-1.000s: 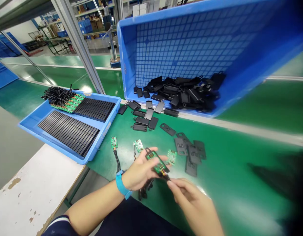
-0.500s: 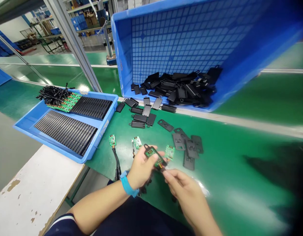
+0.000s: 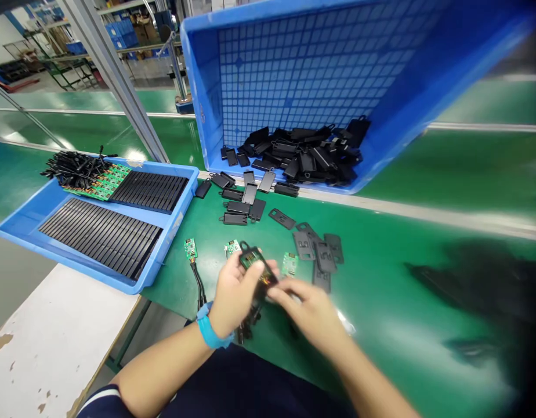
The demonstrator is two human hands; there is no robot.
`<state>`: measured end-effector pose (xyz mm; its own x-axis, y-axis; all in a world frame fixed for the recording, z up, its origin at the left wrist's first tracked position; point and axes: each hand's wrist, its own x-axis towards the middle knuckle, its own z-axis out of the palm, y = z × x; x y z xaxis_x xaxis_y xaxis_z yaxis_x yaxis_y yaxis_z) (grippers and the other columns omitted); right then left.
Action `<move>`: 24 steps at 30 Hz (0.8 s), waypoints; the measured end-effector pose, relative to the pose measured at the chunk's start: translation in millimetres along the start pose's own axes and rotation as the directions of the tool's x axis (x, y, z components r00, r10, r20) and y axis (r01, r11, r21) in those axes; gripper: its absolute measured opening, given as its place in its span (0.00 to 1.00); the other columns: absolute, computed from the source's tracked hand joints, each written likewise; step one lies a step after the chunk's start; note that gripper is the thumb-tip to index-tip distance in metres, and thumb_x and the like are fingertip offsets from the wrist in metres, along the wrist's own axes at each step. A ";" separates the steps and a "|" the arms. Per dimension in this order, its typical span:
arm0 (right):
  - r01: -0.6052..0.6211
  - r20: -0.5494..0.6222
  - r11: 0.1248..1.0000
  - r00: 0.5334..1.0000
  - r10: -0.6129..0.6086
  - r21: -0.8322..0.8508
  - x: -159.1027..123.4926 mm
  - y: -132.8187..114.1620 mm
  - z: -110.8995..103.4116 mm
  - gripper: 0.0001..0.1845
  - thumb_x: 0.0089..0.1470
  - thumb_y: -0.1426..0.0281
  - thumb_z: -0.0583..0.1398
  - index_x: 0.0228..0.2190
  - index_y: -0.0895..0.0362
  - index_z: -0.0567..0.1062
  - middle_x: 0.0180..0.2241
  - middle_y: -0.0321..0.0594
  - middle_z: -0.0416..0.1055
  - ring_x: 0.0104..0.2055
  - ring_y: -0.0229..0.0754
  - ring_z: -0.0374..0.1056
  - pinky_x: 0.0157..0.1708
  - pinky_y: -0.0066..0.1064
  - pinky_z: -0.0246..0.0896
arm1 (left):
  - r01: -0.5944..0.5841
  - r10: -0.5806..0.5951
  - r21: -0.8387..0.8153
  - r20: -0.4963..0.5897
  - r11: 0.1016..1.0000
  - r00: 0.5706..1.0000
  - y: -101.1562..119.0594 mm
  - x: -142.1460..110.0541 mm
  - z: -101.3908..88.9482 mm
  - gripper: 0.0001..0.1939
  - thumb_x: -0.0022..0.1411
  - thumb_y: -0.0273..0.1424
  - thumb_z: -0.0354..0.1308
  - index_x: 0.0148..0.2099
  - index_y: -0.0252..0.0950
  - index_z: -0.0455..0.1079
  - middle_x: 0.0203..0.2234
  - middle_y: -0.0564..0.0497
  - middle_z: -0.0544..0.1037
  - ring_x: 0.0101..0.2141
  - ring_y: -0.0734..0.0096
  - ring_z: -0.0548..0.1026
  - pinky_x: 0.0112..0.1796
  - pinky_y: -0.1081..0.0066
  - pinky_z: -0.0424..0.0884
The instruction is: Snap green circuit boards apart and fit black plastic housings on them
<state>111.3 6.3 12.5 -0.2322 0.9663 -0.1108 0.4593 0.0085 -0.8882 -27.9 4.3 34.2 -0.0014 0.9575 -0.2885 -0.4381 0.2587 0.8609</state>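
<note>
Casing (image 3: 249,254) sits in my closed left grip (image 3: 235,290), thumb across it; my right grip (image 3: 309,302) pinches its lower, wired end. A green board (image 3: 250,261) sits inside, uncovered, so I judge this one partway. Three more boards (image 3: 190,248) lie loose on the bench (image 3: 368,296), flat plates (image 3: 302,247) beside one; the tray (image 3: 169,231) carries packed black rows (image 3: 100,235).

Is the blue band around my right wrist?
No, the blue band circles the wrist of your left hand, which holds the black case.
</note>
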 end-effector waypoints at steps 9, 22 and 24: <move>0.132 -0.171 0.832 0.950 -0.261 -0.538 128.4 12.7 -42.2 0.17 0.48 0.65 0.55 0.25 0.67 0.76 0.28 0.48 0.71 0.38 0.47 0.66 0.39 0.33 0.54 | 0.193 -0.197 -0.208 0.003 0.959 0.980 9.5 15.1 -24.6 0.14 0.59 0.41 0.47 0.41 0.35 0.58 0.25 0.51 0.72 0.17 0.81 0.64 0.20 0.78 0.57; 0.116 -0.167 0.993 0.979 -0.115 -0.007 26.4 -35.5 4.1 0.15 0.50 0.62 0.54 0.31 0.57 0.77 0.25 0.38 0.71 0.25 0.39 0.66 0.27 0.29 0.62 | -0.010 0.005 0.065 0.085 0.998 0.996 -12.2 8.0 -9.8 0.17 0.60 0.41 0.46 0.46 0.35 0.61 0.35 0.49 0.69 0.29 0.74 0.66 0.30 0.73 0.61; 0.113 -0.259 0.994 0.960 -0.109 0.002 21.1 -36.9 9.3 0.14 0.49 0.63 0.55 0.32 0.56 0.77 0.29 0.40 0.72 0.28 0.40 0.68 0.29 0.29 0.64 | -0.055 0.037 0.174 0.104 0.983 0.994 -10.9 3.7 -7.9 0.18 0.60 0.39 0.46 0.49 0.36 0.60 0.36 0.48 0.68 0.30 0.73 0.65 0.32 0.73 0.62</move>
<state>81.5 24.0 38.7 -0.0511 0.9931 0.1054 0.4284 0.1171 -0.8960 -30.2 4.0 20.4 0.0764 0.9745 -0.2112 -0.2747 0.2241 0.9350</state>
